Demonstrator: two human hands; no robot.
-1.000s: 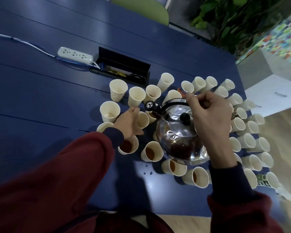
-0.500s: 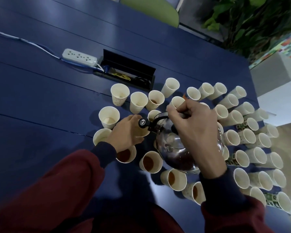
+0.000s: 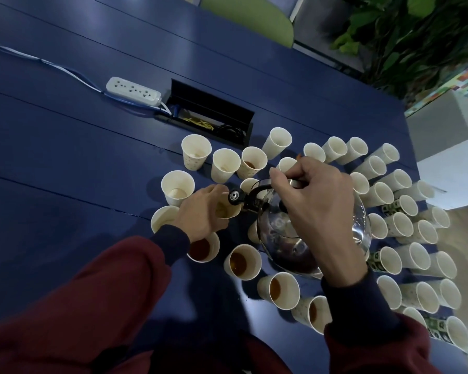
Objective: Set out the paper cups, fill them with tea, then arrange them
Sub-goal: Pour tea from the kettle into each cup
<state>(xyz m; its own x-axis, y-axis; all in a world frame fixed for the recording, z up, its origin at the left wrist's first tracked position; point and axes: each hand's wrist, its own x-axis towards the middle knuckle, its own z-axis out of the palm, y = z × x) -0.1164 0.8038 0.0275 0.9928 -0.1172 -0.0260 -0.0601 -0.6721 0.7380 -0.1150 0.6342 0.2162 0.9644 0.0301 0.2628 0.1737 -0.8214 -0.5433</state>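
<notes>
Over the blue table (image 3: 65, 171) the kettle (image 3: 289, 238) has tipped toward nine o'clock since a second ago. The right hand (image 3: 316, 206) curls its fingers round the kettle's handle; the left hand (image 3: 197, 214), at the kettle's nine o'clock, grips the paper cup (image 3: 226, 211) under the spout.

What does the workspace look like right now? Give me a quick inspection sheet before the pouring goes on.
Surface: blue table, paper cups clustered on it.
Job's things: steel kettle tilted toward held cup; near cups hold tea; cups at right look empty.
Clutter: power strip.
Grips: left hand grips the held cup; right hand grips the kettle handle.
Cables: cable runs from the strip; more in the open table hatch.
Surroundings: green chair, plant, white cabinet.
</notes>
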